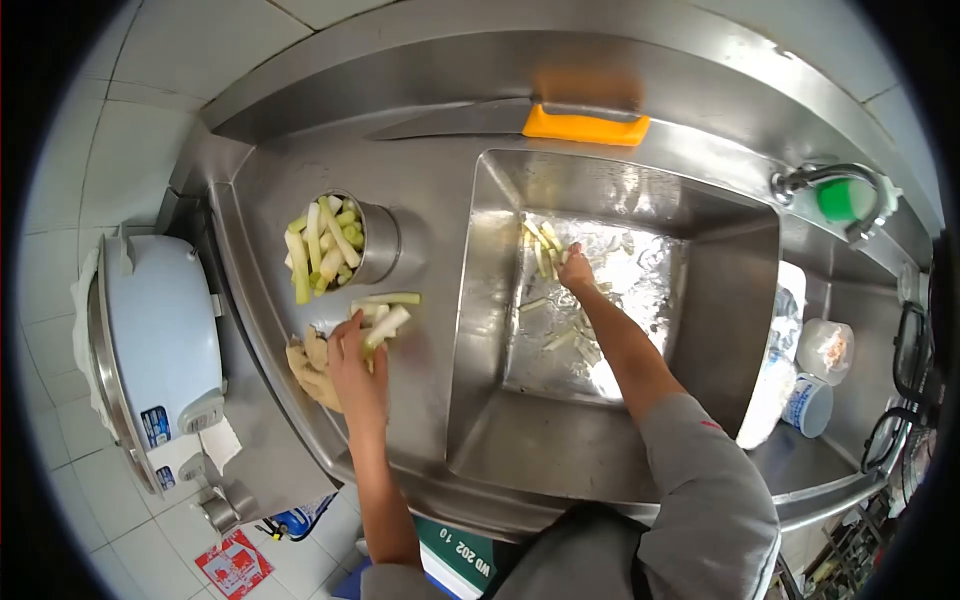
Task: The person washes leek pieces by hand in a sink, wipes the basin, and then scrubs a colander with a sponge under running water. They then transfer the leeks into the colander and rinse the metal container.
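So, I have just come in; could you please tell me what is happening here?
A person handles cut pale-green stalks. The left hand is at a few pieces on the metal counter, near a knobbly root; the right hand is inside the sink, where more pieces lie. A metal container on the counter is filled with stalks. An orange-handled knife lies untouched along the back of the counter.

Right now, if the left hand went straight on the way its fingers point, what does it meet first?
The loose cut stalks right at the left hand come first; just past them, probably the metal container. Only one view, so depth and contact height are unclear.
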Demonstrator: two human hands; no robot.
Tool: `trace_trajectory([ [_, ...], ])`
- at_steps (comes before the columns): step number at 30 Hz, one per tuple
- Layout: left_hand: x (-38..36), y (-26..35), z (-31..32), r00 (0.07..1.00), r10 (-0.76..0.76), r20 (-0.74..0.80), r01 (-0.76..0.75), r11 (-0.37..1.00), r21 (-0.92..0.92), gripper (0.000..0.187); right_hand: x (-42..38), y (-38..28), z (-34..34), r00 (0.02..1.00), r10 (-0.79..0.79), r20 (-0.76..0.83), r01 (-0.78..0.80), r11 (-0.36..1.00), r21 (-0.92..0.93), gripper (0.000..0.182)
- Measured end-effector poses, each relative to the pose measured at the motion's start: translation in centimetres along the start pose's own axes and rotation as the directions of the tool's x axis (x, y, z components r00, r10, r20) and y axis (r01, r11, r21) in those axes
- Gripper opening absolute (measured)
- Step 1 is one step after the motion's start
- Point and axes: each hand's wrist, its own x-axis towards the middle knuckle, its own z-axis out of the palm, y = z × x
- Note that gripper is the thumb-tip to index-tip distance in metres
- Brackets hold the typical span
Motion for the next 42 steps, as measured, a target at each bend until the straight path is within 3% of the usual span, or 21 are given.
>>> trace_trajectory([
  [1, 0.0, 0.1, -0.1, 0.999, -0.033, 0.023, 0.033, 0.999, -0.022, 0.048, 0.2, -0.5, 1.2, 1.000, 0.004, -0.015, -0.004, 1.000, 0.029, 0.061],
  [5, -0.4, 0.4, 0.4, 0.998, -0.036, 0.053, 0.030, 0.993, 0.114, 0.054, 0.2, -1.7, 4.0, 0.978, 0.001, -0.211, -0.017, 0.997, -0.074, 0.058],
  [10, -0.4, 1.4, 0.8, 0.993, 0.058, 0.105, -0.065, 0.996, 0.065, 0.048, -0.1, -0.8, 3.8, 0.991, 0.005, -0.137, -0.002, 1.000, 0.017, 0.062],
  [12, -0.4, 1.7, 0.9, 0.992, 0.089, 0.085, -0.099, 0.988, 0.121, 0.044, 0.1, -0.4, 4.3, 0.945, -0.088, -0.314, 0.104, 0.994, 0.032, 0.063],
  [13, -0.6, 1.5, 1.0, 0.987, 0.115, 0.113, -0.130, 0.982, 0.139, 0.042, 0.6, 0.1, 4.6, 0.874, -0.242, -0.421, 0.258, 0.966, -0.020, 0.057],
  [18, -0.9, -0.3, 1.6, 0.994, 0.059, 0.095, -0.070, 0.991, 0.111, 0.036, 3.8, -0.1, 4.2, 0.976, -0.039, -0.215, 0.045, 0.999, 0.025, 0.042],
  [20, -0.5, 0.1, 1.3, 0.999, 0.046, -0.014, -0.041, 0.965, 0.258, 0.036, 4.3, 0.1, 2.6, 0.995, -0.046, -0.094, 0.046, 0.999, 0.002, 0.031],
  [22, -0.3, 1.4, 0.5, 0.995, 0.074, -0.063, -0.056, 0.966, 0.251, 0.035, 3.8, 1.3, 1.7, 0.975, -0.090, -0.202, 0.107, 0.992, 0.074, 0.031],
  [24, -0.4, 2.9, 0.3, 0.988, 0.098, -0.118, -0.068, 0.968, 0.240, 0.035, 2.8, 2.6, -0.1, 0.919, -0.256, -0.299, 0.308, 0.940, 0.145, 0.027],
  [26, -0.6, 4.1, 1.7, 0.952, 0.270, -0.143, -0.288, 0.949, -0.129, 0.034, 1.0, 2.8, -3.3, 0.939, -0.236, -0.251, 0.292, 0.932, 0.216, 0.020],
  [28, -1.6, 9.5, 4.8, 0.939, 0.343, 0.024, -0.305, 0.864, -0.401, 0.034, -1.7, 3.2, -8.1, 0.982, -0.176, -0.060, 0.175, 0.765, 0.619, 0.022],
  [30, -1.9, 12.9, 9.5, 0.909, 0.373, 0.187, -0.114, 0.652, -0.750, 0.033, -5.5, 1.2, -12.3, 0.993, -0.110, -0.048, 0.112, 0.693, 0.712, 0.019],
  [31, -2.2, 14.2, 12.6, 0.872, 0.344, 0.348, 0.008, 0.700, -0.714, 0.041, -6.8, 0.9, -13.9, 0.999, -0.031, -0.007, 0.025, 0.599, 0.801, 0.018],
  [32, -2.2, 15.6, 15.9, 0.805, 0.313, 0.503, 0.263, 0.572, -0.777, 0.045, -7.9, 0.7, -15.2, 0.999, 0.038, 0.038, -0.052, 0.485, 0.873, 0.017],
  [34, -2.3, 19.2, 19.4, 0.636, 0.282, 0.718, 0.634, 0.339, -0.695, 0.054, -8.5, 1.4, -14.9, 0.988, -0.037, -0.152, 0.156, 0.240, 0.958, 0.022],
  [36, -2.4, 22.0, 19.6, 0.552, 0.356, 0.754, 0.791, 0.064, -0.609, 0.050, -10.7, 0.8, -16.5, 0.986, 0.032, -0.165, 0.150, 0.275, 0.950, 0.021],
  [37, -2.7, 22.7, 19.5, 0.528, 0.381, 0.759, 0.802, 0.072, -0.593, 0.045, -11.6, 1.1, -17.6, 0.980, 0.017, -0.200, 0.176, 0.402, 0.899, 0.025],
  [38, -3.2, 22.9, 19.3, 0.501, 0.402, 0.766, 0.813, 0.085, -0.576, 0.040, -12.3, 1.5, -18.8, 0.999, -0.037, -0.038, 0.045, 0.225, 0.973, 0.028],
  [39, -3.2, 22.0, 21.9, 0.408, 0.496, 0.766, 0.827, 0.155, -0.541, 0.033, -14.4, 0.6, -21.5, 0.997, 0.005, 0.076, -0.073, 0.358, 0.931, 0.029],
  [40, -3.3, 22.3, 21.2, 0.406, 0.504, 0.762, 0.823, 0.161, -0.545, 0.033, -16.2, -0.1, -23.7, 0.981, 0.063, 0.183, -0.190, 0.474, 0.860, 0.030],
  [42, -3.5, 23.1, 19.6, 0.353, 0.544, 0.761, 0.796, 0.253, -0.550, 0.024, -11.8, 4.0, -23.1, 0.989, -0.144, -0.017, 0.107, 0.650, 0.752, 0.029],
])
